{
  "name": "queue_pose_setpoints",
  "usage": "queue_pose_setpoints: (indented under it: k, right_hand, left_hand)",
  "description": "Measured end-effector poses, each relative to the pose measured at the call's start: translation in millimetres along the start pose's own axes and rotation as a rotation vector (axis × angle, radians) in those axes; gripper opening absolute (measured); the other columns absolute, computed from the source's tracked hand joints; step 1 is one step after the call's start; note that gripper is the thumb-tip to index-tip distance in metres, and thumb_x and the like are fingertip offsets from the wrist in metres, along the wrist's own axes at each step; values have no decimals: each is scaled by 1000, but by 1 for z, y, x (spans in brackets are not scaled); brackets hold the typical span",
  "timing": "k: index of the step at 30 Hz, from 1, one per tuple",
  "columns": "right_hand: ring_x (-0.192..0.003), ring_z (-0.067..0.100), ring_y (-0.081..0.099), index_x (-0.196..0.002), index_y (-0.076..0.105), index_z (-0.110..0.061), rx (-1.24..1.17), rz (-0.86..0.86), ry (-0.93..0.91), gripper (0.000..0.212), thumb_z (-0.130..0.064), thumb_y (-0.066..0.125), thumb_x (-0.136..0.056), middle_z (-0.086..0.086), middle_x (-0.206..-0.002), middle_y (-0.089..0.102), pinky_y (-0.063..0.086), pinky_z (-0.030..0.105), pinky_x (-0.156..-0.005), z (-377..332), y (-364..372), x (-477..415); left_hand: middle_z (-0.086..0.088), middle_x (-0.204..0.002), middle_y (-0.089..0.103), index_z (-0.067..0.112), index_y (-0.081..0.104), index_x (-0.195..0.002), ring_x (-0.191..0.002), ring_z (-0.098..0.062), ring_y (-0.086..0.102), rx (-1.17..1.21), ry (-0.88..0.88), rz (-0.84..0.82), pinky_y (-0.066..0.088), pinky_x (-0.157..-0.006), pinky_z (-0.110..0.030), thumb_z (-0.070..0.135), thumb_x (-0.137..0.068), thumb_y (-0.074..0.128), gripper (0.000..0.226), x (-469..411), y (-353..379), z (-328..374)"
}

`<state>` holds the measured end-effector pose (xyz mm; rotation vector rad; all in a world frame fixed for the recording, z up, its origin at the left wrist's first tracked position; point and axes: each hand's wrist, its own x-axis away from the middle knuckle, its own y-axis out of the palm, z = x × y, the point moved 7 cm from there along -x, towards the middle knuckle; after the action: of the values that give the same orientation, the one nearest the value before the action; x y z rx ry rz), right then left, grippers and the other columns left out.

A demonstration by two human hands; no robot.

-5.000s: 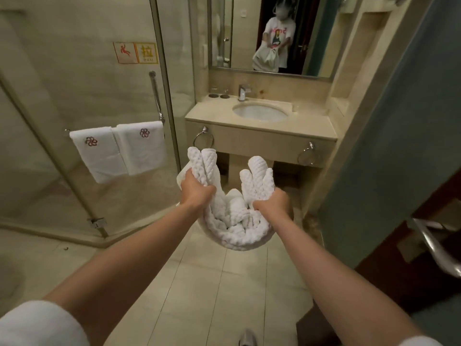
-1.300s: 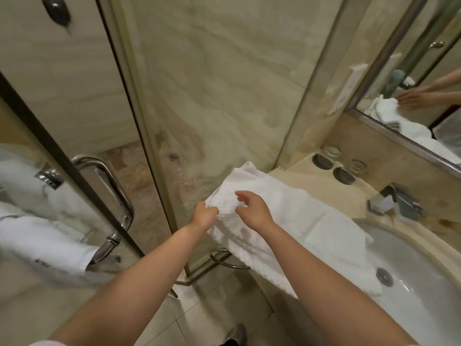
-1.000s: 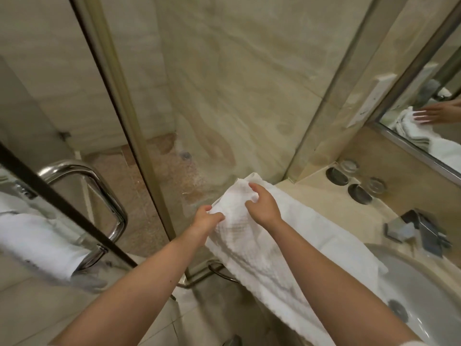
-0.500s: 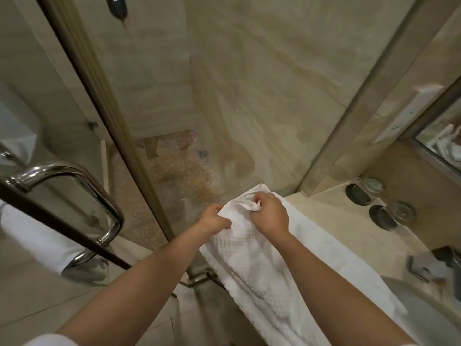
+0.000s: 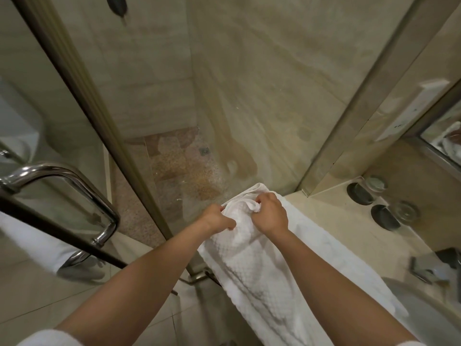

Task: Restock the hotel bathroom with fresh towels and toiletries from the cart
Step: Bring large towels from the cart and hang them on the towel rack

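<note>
Towel (image 5: 249, 265): lies along the counter (image 5: 331, 228) edge.
Left hand (image 5: 215, 219): pinches the far end's left edge.
Right hand (image 5: 272, 216): grips a bunched corner.
Change: the far end lay flat a second ago and is now gathered; probably being folded, placement unfinished.

Light: dim, warm, yellowish, soft from above.
Glare: bright streaks on door handle (image 5: 74, 182); hazy reflections across shower glass (image 5: 237, 116).
Brightest: white towel (image 5: 249, 265), weave still readable.
Blur: tap (image 5: 429, 268) and lower right corner smeared.
Distortion: door frame (image 5: 101, 108) bowed, lines splayed toward edges.
</note>
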<state>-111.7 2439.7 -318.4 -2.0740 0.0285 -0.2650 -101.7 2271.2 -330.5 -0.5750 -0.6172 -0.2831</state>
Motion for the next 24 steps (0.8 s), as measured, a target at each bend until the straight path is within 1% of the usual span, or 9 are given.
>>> queue_pose_setpoints:
  k: [3,5,8,10,12,16,18,21,24]
  right_hand:
    - [-118,20,52,-124,53,-25,-165,13,16,41,-21,59,-83,-3,-129,53,46,35,-89,-2,-4,1]
    - [-123,18,49,-130,50,-28,-238,35,7,51,-25,63,-81,-6,-133,52,47,36,-91,-5,-10,4]
    - [-128,15,47,-137,48,-33,-316,85,-34,57,-25,65,-84,-7,-141,47,46,37,-96,-7,-24,13]
    - [-130,14,47,-137,50,-36,-308,136,-90,56,-19,65,-86,-8,-146,41,47,34,-95,-9,-39,26]
    - [-134,13,44,-135,54,-37,-239,165,-152,55,-12,62,-87,-6,-154,33,47,33,-94,-11,-52,35]
    - [-138,20,37,-119,66,-30,51,211,-164,49,-4,57,-79,-3,-159,27,43,34,-96,-10,-83,66]
    - [-138,23,36,-110,68,-26,172,234,-128,39,-8,60,-76,-1,-153,37,40,30,-96,-6,-94,80]
    - [-119,23,50,-100,66,-25,190,288,12,28,-10,59,-77,-2,-118,60,38,27,-74,7,-102,106]
    - [-105,23,53,-96,64,-26,17,373,140,28,-9,53,-76,-4,-100,65,40,30,-65,15,-99,138]
  left_hand:
    - [4,-95,51,20,47,-116,-68,-12,51,43,126,-25,41,-47,-18,0,-80,64,44,9,6,10]
    - [7,-92,51,22,47,-111,-62,-14,49,37,213,-34,38,-44,-19,-2,-80,60,41,15,10,20]
    - [4,-86,54,22,52,-100,-64,-22,50,15,332,-40,41,-54,-30,-5,-77,57,36,23,13,36]
    - [2,-83,54,27,53,-89,-65,-22,48,-11,413,-46,39,-54,-31,-8,-76,52,37,32,16,48]
    - [0,-87,54,33,53,-79,-69,-22,51,-56,502,-19,43,-58,-34,-7,-74,49,41,36,17,59]
    - [9,-92,56,39,55,-71,-88,-21,60,-173,670,5,51,-82,-39,-6,-69,47,45,59,24,78]
    - [11,-86,64,44,58,-68,-87,-20,64,-212,730,-7,52,-82,-45,-2,-67,44,48,70,30,83]
    - [13,-83,67,43,59,-70,-86,-18,65,-245,770,9,52,-81,-44,-4,-70,44,50,88,31,86]
    - [22,-91,64,36,60,-102,-87,-12,64,-229,803,27,54,-76,-38,-5,-75,45,51,116,30,87]
